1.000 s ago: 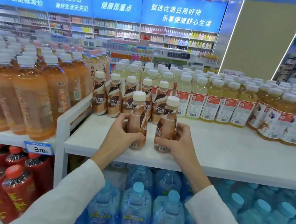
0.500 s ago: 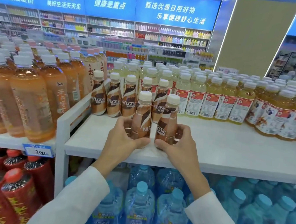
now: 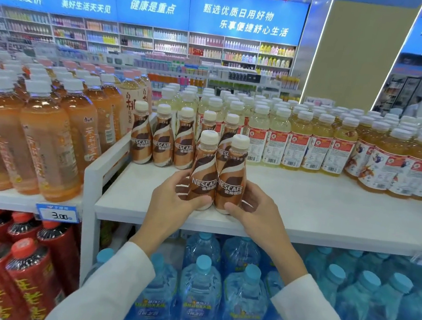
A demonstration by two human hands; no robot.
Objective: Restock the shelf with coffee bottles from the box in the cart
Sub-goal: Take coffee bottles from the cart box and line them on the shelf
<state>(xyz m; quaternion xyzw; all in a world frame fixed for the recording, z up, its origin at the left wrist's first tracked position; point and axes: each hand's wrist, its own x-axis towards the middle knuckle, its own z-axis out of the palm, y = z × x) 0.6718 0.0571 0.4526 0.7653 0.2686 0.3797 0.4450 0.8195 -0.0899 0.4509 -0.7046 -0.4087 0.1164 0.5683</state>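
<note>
Two brown Nescafe coffee bottles with cream caps stand upright side by side near the front of the white shelf [image 3: 316,215]. My left hand [image 3: 171,205] grips the left coffee bottle [image 3: 203,174] at its base. My right hand [image 3: 254,211] grips the right coffee bottle [image 3: 232,177] the same way. Both labels face me. Behind them a row of several more coffee bottles [image 3: 163,142] stands at the back left of the shelf. The cart and its box are out of view.
Orange tea bottles [image 3: 48,132] fill the neighbouring shelf on the left, past a white divider rail [image 3: 105,161]. Yellow juice bottles [image 3: 310,141] line the back right. Blue water bottles [image 3: 201,289] and red bottles [image 3: 12,256] sit on the lower shelves.
Both hands have turned the two bottles so the Nescafe labels face me and have set them upright, close together on the shelf.
</note>
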